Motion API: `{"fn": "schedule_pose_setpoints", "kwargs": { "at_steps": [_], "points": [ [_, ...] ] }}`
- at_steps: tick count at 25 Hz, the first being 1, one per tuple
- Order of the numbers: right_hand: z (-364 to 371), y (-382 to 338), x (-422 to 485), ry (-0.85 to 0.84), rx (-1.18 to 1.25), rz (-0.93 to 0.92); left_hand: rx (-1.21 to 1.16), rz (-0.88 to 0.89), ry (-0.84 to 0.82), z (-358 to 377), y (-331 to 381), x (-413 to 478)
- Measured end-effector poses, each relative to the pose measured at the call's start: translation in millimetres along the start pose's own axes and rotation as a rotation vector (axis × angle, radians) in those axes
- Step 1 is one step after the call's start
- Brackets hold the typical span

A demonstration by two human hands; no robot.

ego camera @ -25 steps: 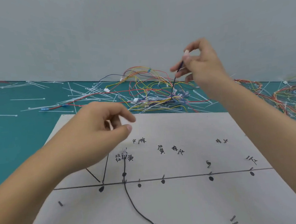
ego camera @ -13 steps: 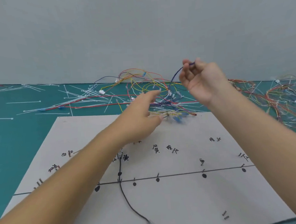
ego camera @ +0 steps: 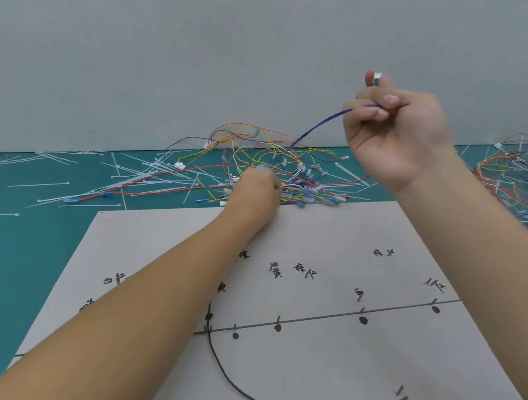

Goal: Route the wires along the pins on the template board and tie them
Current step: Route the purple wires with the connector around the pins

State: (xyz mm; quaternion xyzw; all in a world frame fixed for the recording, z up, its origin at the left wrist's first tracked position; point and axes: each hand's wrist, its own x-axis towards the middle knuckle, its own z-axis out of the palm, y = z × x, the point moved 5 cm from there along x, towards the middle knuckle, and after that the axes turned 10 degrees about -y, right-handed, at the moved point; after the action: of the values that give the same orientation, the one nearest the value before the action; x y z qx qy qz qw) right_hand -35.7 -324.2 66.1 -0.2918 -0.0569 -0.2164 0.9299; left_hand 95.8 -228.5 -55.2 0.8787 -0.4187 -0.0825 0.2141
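The grey template board (ego camera: 315, 368) lies in front of me, with pins, black dots, a drawn line and handwritten labels. One black wire (ego camera: 225, 374) runs down it from a pin near the line. My right hand (ego camera: 398, 134) is raised above the far edge and pinches a blue wire (ego camera: 320, 124) near its white connector. That wire stretches down into the tangled pile of coloured wires (ego camera: 285, 170) beyond the board. My left hand (ego camera: 256, 191) reaches into the pile's near side, its fingers hidden among the wires.
White cable ties (ego camera: 142, 174) lie scattered over the green mat (ego camera: 24, 235) behind and left of the board. A second heap of red, yellow and black wires (ego camera: 517, 176) sits at the far right. A grey wall stands close behind.
My left hand left the board and reached forward into the wire pile. My right hand turned palm-up and lifted the blue wire higher and to the right.
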Motion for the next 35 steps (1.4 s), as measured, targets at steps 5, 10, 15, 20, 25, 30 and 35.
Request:
{"fn": "schedule_pose_setpoints", "kwargs": {
  "at_steps": [5, 10, 15, 20, 25, 30, 35],
  "points": [
    [-15, 8, -17, 0.014, -0.053, 0.118, -0.045, -0.055, -0.046, -4, 6, 5],
    [-28, 23, -34, 0.164, -0.372, 0.301, 0.195, 0.024, -0.068, -41, 9, -27],
    [5, 46, -54, 0.120, -0.141, 0.328, -0.757, 0.153, -0.226, -71, 26, -91],
    [47, 63, -77, 0.071, -0.275, 0.243, -1.245, 0.173, -0.543, -86, 30, -168],
    [53, 75, -88, 0.056, -0.624, 0.159, -1.125, 0.231, -0.386, -81, 26, -230],
    [52, 100, -90, -0.049, -0.972, 0.200, -1.306, 0.004, -0.191, -50, 14, -253],
    [44, 123, -96, -0.126, -0.880, 0.393, -1.327, -0.122, -0.002, -38, 3, -263]
  ]
}}
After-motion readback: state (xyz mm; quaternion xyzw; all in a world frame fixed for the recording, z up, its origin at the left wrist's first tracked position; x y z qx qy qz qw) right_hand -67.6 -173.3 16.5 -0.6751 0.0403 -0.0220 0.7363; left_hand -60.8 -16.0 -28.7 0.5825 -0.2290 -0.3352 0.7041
